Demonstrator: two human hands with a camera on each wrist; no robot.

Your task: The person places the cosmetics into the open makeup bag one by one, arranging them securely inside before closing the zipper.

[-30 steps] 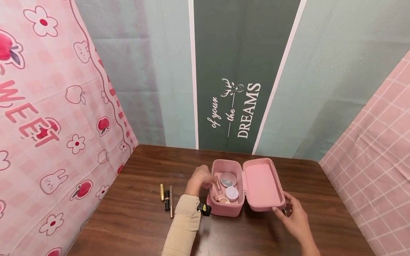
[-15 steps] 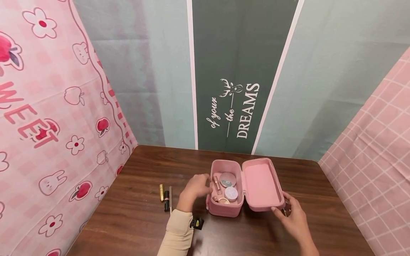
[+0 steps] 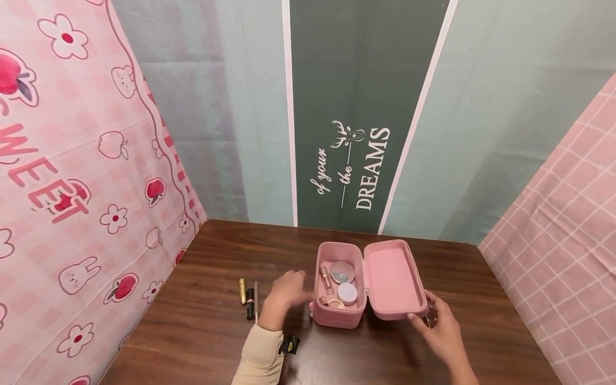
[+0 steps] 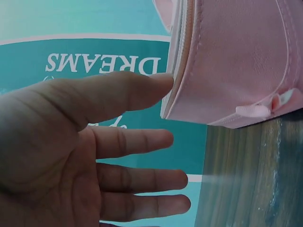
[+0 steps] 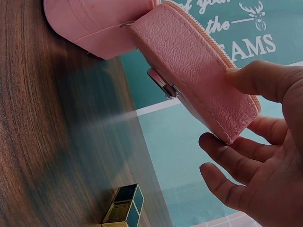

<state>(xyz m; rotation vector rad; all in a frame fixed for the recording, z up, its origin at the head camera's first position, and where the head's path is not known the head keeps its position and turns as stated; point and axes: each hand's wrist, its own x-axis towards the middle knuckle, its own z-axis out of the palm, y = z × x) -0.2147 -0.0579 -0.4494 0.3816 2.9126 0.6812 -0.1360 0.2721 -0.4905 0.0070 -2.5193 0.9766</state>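
Note:
A pink zippered cosmetic case (image 3: 338,319) stands on the table with its lid (image 3: 393,275) swung out to the right. Inside lie a rose-gold lipstick tube (image 3: 326,279), a round compact (image 3: 342,272) and a small round jar (image 3: 347,292); a cream-rimmed round thing sits at the near end. My left hand (image 3: 285,294) is just left of the case, holding nothing. In the left wrist view its fingers are stretched out, the thumb tip right at the zipper edge. My right hand (image 5: 265,156) grips the lid's outer corner, thumb on the zipper side and fingers underneath.
A gold tube (image 3: 243,291), a black lipstick tube (image 3: 250,303) and a slim pencil (image 3: 256,302) lie on the wooden table (image 3: 192,342) to the left. A gold-and-dark box-shaped item (image 5: 124,208) stands near my right hand. Fabric curtains border the table.
My left hand has come out of the case and moved left and toward me, leaving the lipstick tube inside. My right hand keeps its grip on the lid.

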